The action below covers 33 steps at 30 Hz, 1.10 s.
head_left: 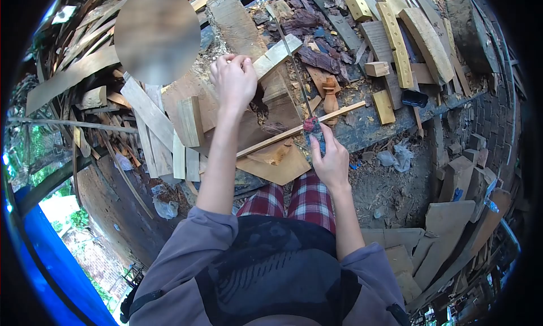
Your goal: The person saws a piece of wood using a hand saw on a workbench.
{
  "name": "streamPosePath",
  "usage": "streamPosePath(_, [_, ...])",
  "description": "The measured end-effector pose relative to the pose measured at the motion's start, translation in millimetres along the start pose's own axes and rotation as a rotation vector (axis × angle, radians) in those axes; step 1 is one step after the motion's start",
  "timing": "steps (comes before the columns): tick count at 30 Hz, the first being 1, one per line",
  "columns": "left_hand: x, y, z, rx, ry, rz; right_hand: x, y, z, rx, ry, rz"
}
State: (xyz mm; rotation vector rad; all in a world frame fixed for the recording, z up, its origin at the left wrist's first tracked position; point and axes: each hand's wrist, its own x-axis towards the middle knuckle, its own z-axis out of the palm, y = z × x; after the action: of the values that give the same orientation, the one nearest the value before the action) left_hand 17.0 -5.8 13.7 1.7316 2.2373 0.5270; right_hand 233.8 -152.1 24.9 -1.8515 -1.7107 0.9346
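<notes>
Right hand point(332, 162) wrapped firmly round the red-and-blue handle of a long tool point(313, 134), fingers closed on the grip. Its thin dark shaft runs up and away from the handle, across the wood, toward a pale board point(278, 54) lying at the far side of the pile. Whether the tip touches that board, I cannot tell.

Left hand point(233, 80) is out ahead, arm stretched long, fingers curled and bunched together, pinching down on the top of a big weathered wood block point(240, 108). What sits between the fingertips is too small to make out.

A thin pale stick point(300, 129) lies slanted across the block, passing just beside the tool's handle. A flat tan board point(277, 164) sits at the near edge of the block, just left of the right hand.

The table point(373, 131) carrying all this is dark and littered with shavings and offcuts. Beyond the tool's shaft, to the right, yellow notched pieces point(396, 43) lie among bark scraps. Left of the block, loose slats point(161, 136) are stacked at angles.
</notes>
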Motion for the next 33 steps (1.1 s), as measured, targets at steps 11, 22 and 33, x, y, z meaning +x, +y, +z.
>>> streamPosePath(11, [1.7,10.1,38.7,0.139,0.327,0.101,29.5,-14.2,-12.8,-0.112,-0.032,-0.103])
streamPosePath(22, [16.0,12.8,29.9,0.201,0.151,0.074,30.4,-25.2,3.6,-0.112,-0.062,-0.063])
streamPosePath(33, [23.5,16.5,45.4,0.180,0.272,-0.093,20.9,-47.1,-21.9,-0.273,-0.147,0.020])
